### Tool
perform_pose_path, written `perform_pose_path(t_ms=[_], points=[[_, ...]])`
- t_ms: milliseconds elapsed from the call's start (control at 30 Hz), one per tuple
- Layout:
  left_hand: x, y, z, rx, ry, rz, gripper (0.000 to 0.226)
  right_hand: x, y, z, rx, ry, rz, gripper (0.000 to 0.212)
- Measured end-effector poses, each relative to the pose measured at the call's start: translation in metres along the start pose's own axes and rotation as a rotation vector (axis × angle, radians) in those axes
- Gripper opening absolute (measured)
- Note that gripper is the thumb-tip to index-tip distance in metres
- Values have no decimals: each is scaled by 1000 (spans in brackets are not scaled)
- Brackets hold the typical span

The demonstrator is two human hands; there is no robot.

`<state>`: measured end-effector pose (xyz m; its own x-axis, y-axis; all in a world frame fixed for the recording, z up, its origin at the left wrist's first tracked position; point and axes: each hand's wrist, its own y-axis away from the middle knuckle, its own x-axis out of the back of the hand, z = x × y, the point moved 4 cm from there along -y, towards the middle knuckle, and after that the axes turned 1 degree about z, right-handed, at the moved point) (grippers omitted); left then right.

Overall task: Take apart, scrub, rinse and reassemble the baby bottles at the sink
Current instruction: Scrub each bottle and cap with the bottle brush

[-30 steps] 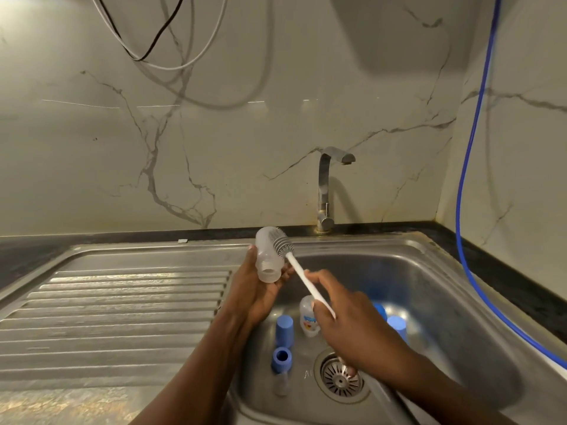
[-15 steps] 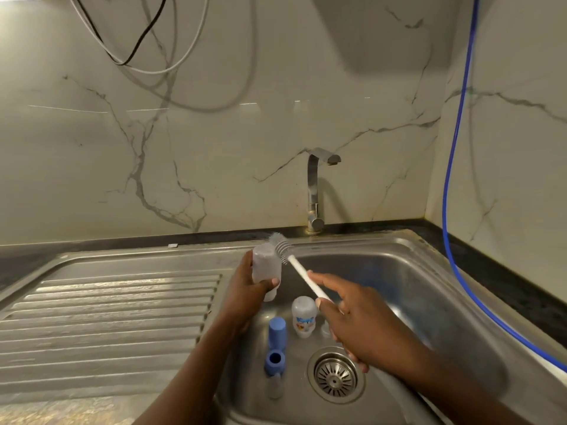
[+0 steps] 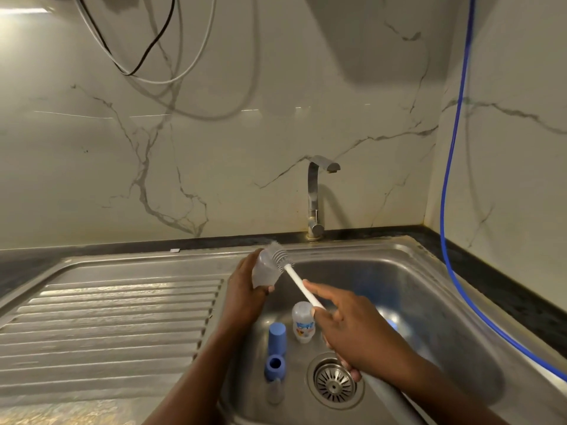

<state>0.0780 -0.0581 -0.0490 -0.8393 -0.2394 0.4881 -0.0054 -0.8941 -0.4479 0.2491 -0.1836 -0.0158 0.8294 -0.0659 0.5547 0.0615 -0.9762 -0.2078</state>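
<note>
And the left hand [image 3: 245,289] wraps the clear plastic baby bottle body [image 3: 264,271] over the steel sink [image 3: 429,271], at the basin's left edge; the right hand [image 3: 352,329] grasps the white-handled bottle brush [image 3: 302,283], bristles against the bottle. It looks light, thin-walled and probably slick, so I'd grip mid-body. The second small bottle [image 3: 303,322] in the basin carries a colourful print, too blurred to read

No legible txt, label [image 3: 303,326] on small bottle [image 3: 302,312] blue print, maybe lettering, blurred
</note>
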Motion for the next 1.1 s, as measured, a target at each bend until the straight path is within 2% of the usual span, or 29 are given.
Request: perform_pose_path(t_ms=[133,267,367,633,833,933,1100], points=[[-2,-2,-7,75,-33,-31,82,-11,-1,-5,36,112,0,44],[-12,3,6,-46,-102,-69,80,0,-12,1,-13,56,42,44],[-9,2,9,-98,-117,-25,77,8,-11,7,-39,24,59,46],[0,-2,1,-12,-72,-1,78,-10,-4,2,11,78,39,44],[0,0,8,-111,-47,57,78,1,-13,4,-22,13,63,47],[4,-1,5,-76,-53,84,77,-5,-4,7,-9,13,53,47],[2,-3,0,-28,-20,36,81,-13,-11,7,-1,7,31,45]])
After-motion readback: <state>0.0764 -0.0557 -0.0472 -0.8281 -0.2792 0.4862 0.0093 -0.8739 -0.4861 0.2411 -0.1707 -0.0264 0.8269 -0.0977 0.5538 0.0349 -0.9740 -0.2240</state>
